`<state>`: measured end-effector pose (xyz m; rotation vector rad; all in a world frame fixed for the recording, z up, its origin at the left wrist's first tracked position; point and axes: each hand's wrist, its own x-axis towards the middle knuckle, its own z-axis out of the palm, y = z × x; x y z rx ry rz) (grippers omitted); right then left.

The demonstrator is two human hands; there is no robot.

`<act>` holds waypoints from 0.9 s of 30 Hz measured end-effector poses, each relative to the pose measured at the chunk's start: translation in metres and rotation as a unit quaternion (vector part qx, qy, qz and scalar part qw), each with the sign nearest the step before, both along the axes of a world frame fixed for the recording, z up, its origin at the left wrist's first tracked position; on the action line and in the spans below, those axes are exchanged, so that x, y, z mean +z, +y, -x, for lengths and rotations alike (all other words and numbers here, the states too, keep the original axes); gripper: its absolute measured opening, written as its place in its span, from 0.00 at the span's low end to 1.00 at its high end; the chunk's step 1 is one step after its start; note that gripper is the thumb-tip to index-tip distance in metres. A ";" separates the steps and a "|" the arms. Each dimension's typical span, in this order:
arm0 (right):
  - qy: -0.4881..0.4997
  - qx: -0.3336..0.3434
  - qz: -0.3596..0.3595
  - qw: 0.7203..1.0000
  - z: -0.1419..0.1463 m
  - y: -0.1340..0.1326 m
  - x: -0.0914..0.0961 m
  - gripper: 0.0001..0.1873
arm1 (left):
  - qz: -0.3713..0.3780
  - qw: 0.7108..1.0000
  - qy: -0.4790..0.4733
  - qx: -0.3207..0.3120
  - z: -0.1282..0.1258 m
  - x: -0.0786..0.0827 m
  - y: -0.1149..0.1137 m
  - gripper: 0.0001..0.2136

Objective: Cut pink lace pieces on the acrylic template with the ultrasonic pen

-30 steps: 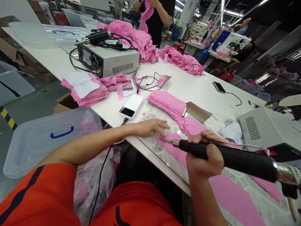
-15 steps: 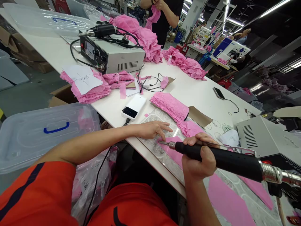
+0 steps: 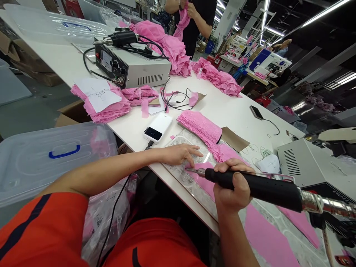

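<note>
My right hand [image 3: 232, 189] is closed round a black-handled cutting tool [image 3: 267, 191] with a thin metal tip. The tip rests on a pink fabric piece [image 3: 204, 178] lying on a glass plate [image 3: 183, 174] over a lace pattern. My left hand [image 3: 179, 154] lies flat on the plate, fingers spread, pressing the fabric's left end just beside the tip. A stack of pink lace pieces [image 3: 201, 128] sits behind the plate.
A white power bank [image 3: 157, 128] lies left of the plate. Two grey control boxes [image 3: 133, 68] [image 3: 308, 163] stand on the white table [image 3: 230, 107], with pink fabric piles [image 3: 101, 104], cables and a phone [image 3: 256, 112]. A lidded plastic bin [image 3: 52, 159] sits at my left. Another person [image 3: 194, 18] stands far off handling pink cloth.
The tool tip has slid a little leftward along the pink fabric toward my left hand's fingers. My left hand stays flat on the plate.
</note>
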<state>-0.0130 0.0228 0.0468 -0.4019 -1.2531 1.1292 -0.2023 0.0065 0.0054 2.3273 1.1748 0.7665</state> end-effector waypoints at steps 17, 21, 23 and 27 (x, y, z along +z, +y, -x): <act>0.012 -0.051 -0.017 0.998 0.005 0.009 -0.001 0.04 | 0.009 0.999 -0.017 0.035 0.000 -0.004 0.002 0.28; 0.015 -0.049 -0.020 0.998 0.006 0.009 -0.001 0.04 | 0.004 0.999 -0.008 0.040 0.000 -0.005 0.003 0.28; 0.016 -0.045 -0.025 0.999 0.005 0.008 -0.001 0.03 | 0.001 0.999 -0.003 0.042 0.000 -0.006 0.003 0.29; 0.008 -0.034 -0.026 0.999 0.006 0.007 -0.004 0.02 | -0.001 0.999 0.004 0.044 0.001 -0.006 0.003 0.29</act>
